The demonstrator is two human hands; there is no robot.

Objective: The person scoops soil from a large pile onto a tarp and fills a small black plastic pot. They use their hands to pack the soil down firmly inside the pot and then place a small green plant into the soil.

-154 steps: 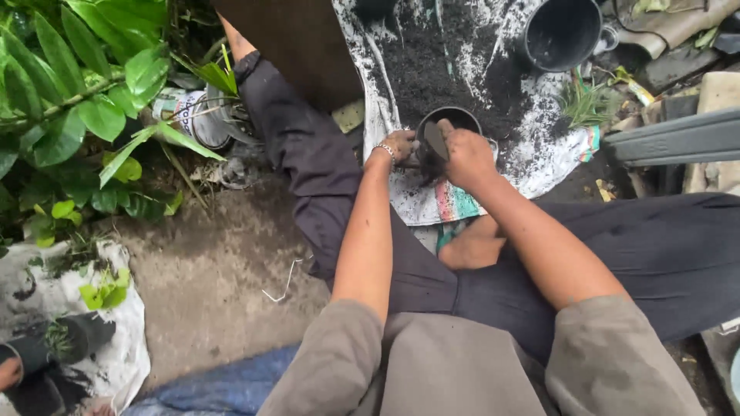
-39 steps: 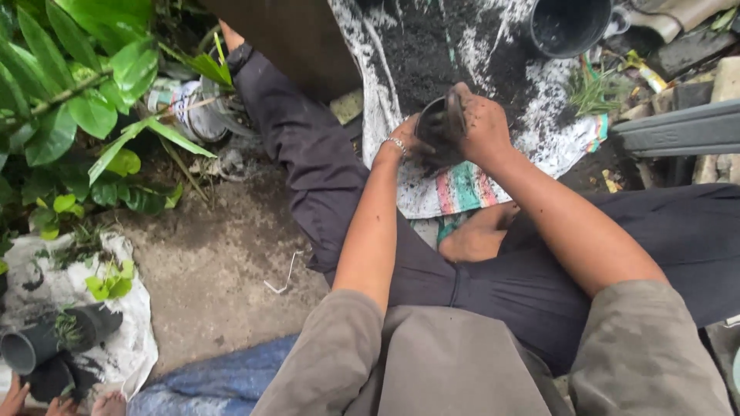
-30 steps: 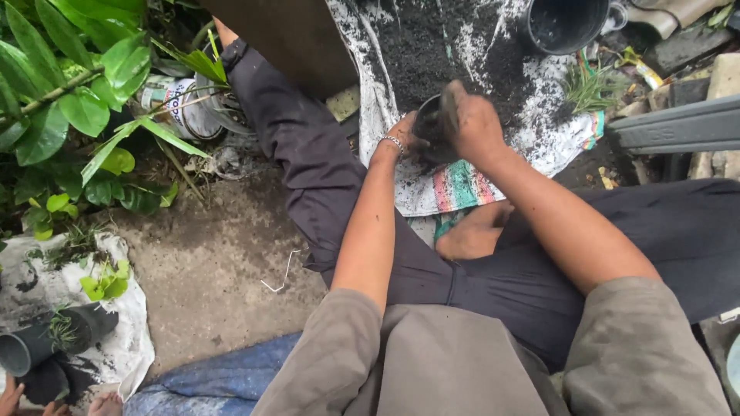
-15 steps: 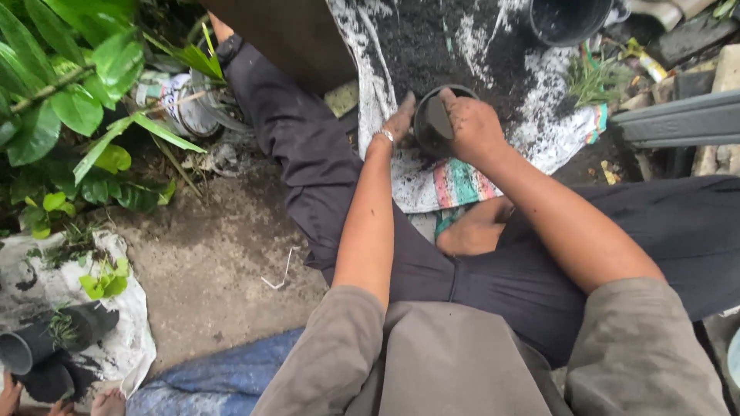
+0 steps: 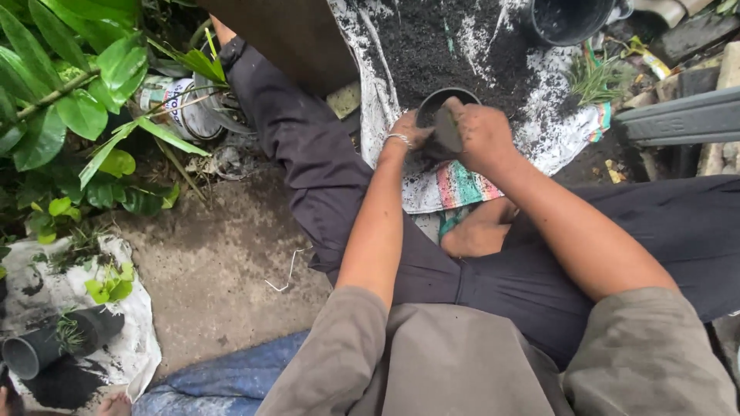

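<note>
Both forearms reach forward and downward from grey sleeves, converging over the person's crossed legs so that the hands meet around a small black pot. The left hand, a thin bracelet at its wrist, is bent inward and curled against the pot's near left side, holding it steady. The right hand comes in from the other side, knuckles up and soil-smeared, its fingers closed on a flat dark scoop-like piece held edge-on at the pot's rim; what exactly the piece is cannot be made out. The pot stands between the two hands, on a white sack spread on the ground, just at the near edge of a heap of dark soil that lies beyond the fingertips. Further out past the right hand sits a larger black bucket, with a small grassy seedling beside it. Well off to the left of the left arm grow broad green leaves.
</note>
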